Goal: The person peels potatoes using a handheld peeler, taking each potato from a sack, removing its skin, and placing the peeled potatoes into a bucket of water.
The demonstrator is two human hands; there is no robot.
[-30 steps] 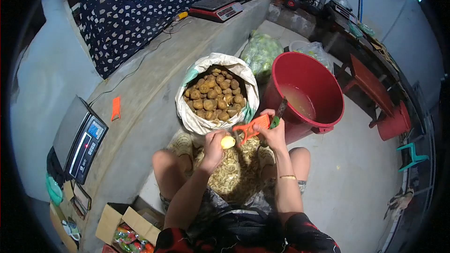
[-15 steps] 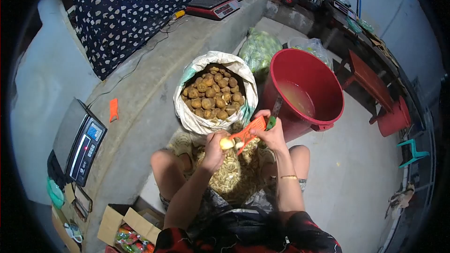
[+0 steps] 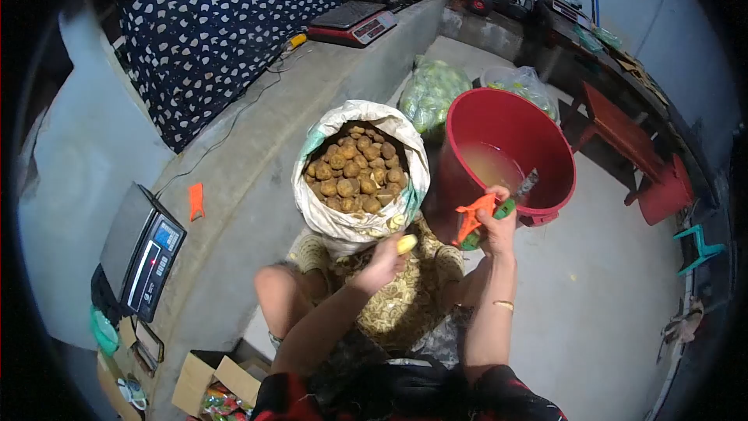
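My left hand (image 3: 385,263) is closed round a peeled, pale yellow potato (image 3: 407,244) in front of the sack. In my right hand (image 3: 499,232) are an orange peeler (image 3: 471,214) and a knife (image 3: 505,208) with a green handle, its blade pointing up over the bucket rim. Ahead stands a white woven sack (image 3: 312,203), its top rolled open, full of unpeeled brown potatoes (image 3: 354,168). Below my hands, between my legs, lies a heap of potato peelings (image 3: 393,312). The large red bucket (image 3: 460,156) holding cloudy water is just beyond my right hand.
On the concrete ledge at left are a digital scale (image 3: 152,265) and another orange peeler (image 3: 196,201). A red scale (image 3: 354,25) sits farther back. Bagged green vegetables (image 3: 433,95) stand behind the sack. An open cardboard box (image 3: 195,382) is at lower left, a red stool (image 3: 623,136) at right.
My hands have moved apart. The right hand has shifted right with the peeler and knife towards the bucket; the left has moved slightly right with the potato.
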